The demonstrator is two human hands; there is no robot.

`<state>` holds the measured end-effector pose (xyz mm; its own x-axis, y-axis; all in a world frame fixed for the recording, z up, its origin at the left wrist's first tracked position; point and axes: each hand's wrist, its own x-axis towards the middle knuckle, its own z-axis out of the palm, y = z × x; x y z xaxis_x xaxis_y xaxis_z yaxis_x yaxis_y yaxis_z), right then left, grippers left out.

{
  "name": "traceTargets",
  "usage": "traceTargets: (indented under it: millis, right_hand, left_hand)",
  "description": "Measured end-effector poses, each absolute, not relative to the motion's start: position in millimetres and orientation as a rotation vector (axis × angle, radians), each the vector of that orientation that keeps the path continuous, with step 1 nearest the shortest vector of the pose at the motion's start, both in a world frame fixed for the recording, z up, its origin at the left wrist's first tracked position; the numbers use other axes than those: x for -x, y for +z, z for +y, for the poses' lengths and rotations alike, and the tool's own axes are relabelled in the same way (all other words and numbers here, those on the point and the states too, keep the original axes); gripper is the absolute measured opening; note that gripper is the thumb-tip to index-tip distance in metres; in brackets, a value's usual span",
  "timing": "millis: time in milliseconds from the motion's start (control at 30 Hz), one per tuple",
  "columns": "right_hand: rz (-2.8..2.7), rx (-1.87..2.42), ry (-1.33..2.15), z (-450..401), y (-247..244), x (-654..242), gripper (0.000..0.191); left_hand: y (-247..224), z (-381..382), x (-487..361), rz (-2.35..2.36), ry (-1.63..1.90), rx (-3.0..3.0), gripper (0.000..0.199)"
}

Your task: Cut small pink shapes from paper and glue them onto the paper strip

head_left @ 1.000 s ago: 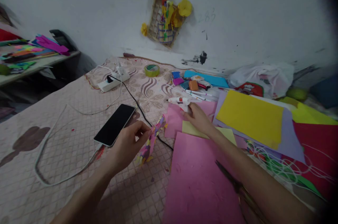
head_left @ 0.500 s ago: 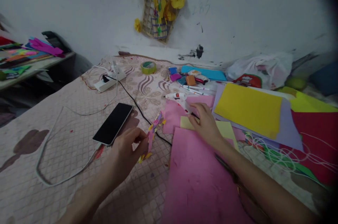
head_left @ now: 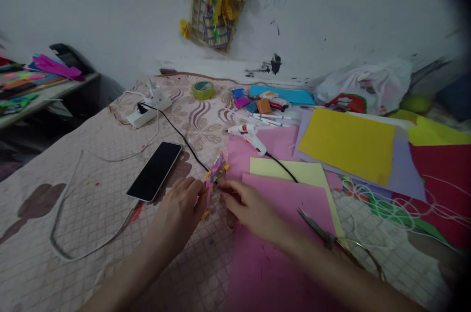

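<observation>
My left hand (head_left: 186,204) pinches a small pink strip (head_left: 209,189) trimmed with yellow and purple bits. Its fingers are closed on the strip's left side. My right hand (head_left: 248,204) reaches the strip's right side, thumb and fingers together by it; whatever lies between those fingertips is too small to make out. Beyond the hands, a white glue gun (head_left: 252,136) lies on pink paper, its black cord running right. Large pink paper (head_left: 272,258) lies under my right forearm, over a pale yellow sheet (head_left: 309,169). Scissors (head_left: 326,237) rest beside that forearm.
A phone (head_left: 155,171) on a white cable lies left, below a power strip (head_left: 149,112). Green tape (head_left: 202,90), markers and small colored packets are at the back. Yellow (head_left: 349,140), purple and red sheets, white string (head_left: 382,206) and a plastic bag (head_left: 368,86) occupy the right.
My right hand has left the glue gun and moved left and down to the decorated strip. The glue gun and scissors show more fully. My left hand still holds the strip.
</observation>
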<state>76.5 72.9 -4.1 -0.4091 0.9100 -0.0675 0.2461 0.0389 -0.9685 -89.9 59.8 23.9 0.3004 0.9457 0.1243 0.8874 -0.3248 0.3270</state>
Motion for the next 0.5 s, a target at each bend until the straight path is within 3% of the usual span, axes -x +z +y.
traceTargets:
  millis: [200, 500]
  right_hand:
    - [-1.355, 1.145, 1.964, 69, -11, -66, 0.026]
    - [-1.089, 1.087, 2.107, 66, -9, -53, 0.013]
  left_hand:
    - [25, 60, 89, 1.669, 0.406, -2.397, 0.017]
    - [19, 71, 93, 1.674, 0.418, -2.440, 0.015]
